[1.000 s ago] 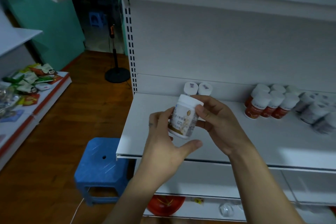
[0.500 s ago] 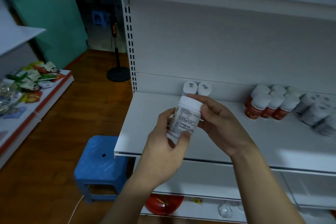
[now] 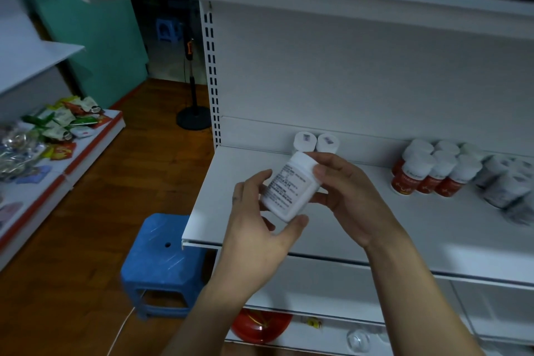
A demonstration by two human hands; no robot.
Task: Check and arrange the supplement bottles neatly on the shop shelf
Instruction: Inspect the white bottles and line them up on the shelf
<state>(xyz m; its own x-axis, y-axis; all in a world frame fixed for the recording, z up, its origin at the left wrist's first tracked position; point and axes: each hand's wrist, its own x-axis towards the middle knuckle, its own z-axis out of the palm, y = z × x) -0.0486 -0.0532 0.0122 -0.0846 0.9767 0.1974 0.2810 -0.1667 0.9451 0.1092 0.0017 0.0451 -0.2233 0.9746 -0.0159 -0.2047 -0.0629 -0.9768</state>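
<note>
above shelf (image 3: 245, 182), white bottle (image 3: 290, 186) tilted, left hand (image 3: 260, 228) fingers grasping base, right hand (image 3: 352, 196) fingers grasping cap.

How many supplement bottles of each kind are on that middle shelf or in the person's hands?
Held white bottle, gripped by left hand and right hand: 1
White-capped bottles at the back of the shelf: 2
Red-labelled bottles: 6, judged by their caps
Pale bottles at far right: too blurred to count
Total counted: 9
</note>
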